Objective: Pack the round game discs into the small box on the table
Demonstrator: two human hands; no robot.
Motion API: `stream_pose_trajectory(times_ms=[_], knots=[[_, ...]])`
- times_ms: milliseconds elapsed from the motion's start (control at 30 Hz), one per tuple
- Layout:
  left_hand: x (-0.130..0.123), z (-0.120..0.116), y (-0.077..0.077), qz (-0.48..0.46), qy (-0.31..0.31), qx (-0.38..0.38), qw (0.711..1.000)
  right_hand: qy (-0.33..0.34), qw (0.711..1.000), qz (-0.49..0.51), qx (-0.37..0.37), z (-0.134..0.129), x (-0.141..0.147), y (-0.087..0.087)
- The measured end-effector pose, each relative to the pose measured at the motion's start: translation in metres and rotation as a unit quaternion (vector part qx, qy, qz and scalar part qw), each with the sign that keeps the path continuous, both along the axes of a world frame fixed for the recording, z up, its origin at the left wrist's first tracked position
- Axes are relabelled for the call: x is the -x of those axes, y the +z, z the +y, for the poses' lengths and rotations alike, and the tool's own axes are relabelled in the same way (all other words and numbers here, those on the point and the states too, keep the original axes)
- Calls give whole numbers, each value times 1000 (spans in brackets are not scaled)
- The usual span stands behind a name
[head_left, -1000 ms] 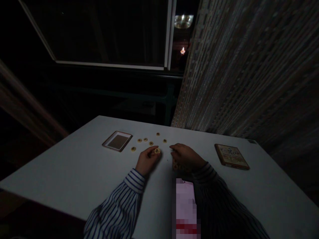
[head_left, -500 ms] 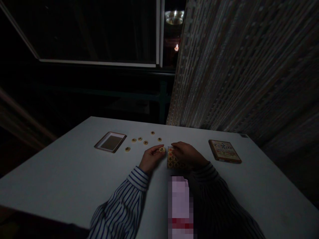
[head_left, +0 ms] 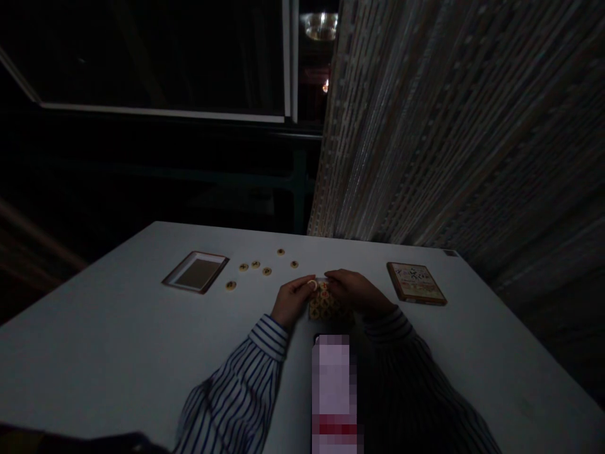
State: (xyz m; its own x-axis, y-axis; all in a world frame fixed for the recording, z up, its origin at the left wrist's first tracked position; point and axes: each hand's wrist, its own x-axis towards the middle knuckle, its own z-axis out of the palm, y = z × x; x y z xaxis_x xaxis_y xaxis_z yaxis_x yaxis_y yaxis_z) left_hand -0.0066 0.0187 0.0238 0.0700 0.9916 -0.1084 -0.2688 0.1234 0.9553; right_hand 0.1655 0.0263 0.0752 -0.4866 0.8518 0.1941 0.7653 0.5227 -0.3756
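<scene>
A small clear case (head_left: 312,311) holds rows of round Chinese chess pieces (head_left: 326,309), some marked red and some black. At its upper left corner my left hand (head_left: 293,299) pinches one Chinese chess piece (head_left: 314,285) between thumb and fingers. Across the case's upper right side lies my right hand (head_left: 357,291), its fingers curled at the far edge and covering part of the rows. Several loose Chinese chess pieces (head_left: 255,265) are scattered on the white table (head_left: 118,340), beyond and left of my left hand.
To the left lies an open shallow box part (head_left: 196,272) with a brown-grey panel inside. A flat box (head_left: 416,283) with a printed lid sits at the right. Close to me is a blurred-out pale object (head_left: 333,378). A string curtain (head_left: 378,126) hangs beyond the table.
My left hand has brought its piece right, from beside the case to its upper left corner. My right hand stays at the case. The whole view has shifted slightly.
</scene>
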Motion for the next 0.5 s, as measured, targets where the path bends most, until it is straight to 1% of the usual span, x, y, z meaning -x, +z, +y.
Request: stream_pose_trajectory(times_ms=[67, 167, 300, 400, 500], knots=[[0, 0, -5, 8, 3, -11, 1000, -2, 1000, -7, 3, 1, -1, -1], [2, -1, -10, 20, -10, -33, 999, -11, 1000, 0, 2, 2, -1, -1], [5, -2, -12, 54, -23, -58, 997, -4, 1000, 23, -1, 3, 1, -2], [6, -3, -9, 79, -17, -78, 994, 20, 999, 30, 10, 3, 4, -3], [5, -4, -8, 60, -3, -64, 996, 61, 998, 25, 16, 2, 6, -3]])
